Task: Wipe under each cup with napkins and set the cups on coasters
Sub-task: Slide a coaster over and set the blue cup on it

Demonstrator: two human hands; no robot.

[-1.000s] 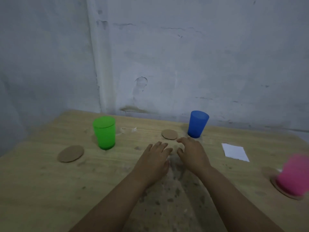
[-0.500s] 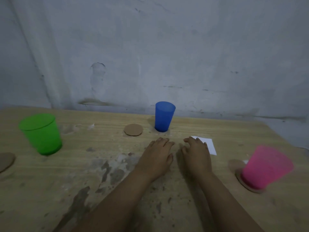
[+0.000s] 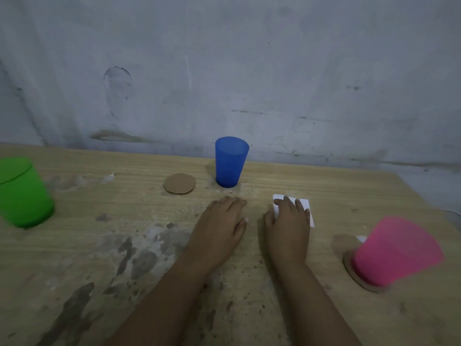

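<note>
While your right hand (image 3: pixel 288 228) lies flat on the white napkin (image 3: pixel 304 204), fingers (image 3: pixel 299 208) straight and slightly spread, your left hand (image 3: pixel 219 231) rests open on the desk (image 3: pixel 124 245). Behind them stands the blue cup (image 3: pixel 230 162) beside a bare coaster (image 3: pixel 179 183); the pink cup (image 3: pixel 394 258) sits on its own coaster (image 3: pixel 349 265) at right.

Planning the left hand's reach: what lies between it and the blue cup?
Head view: only bare, dusty table separates the left hand from the blue cup; the coaster sits off to the side.
</note>
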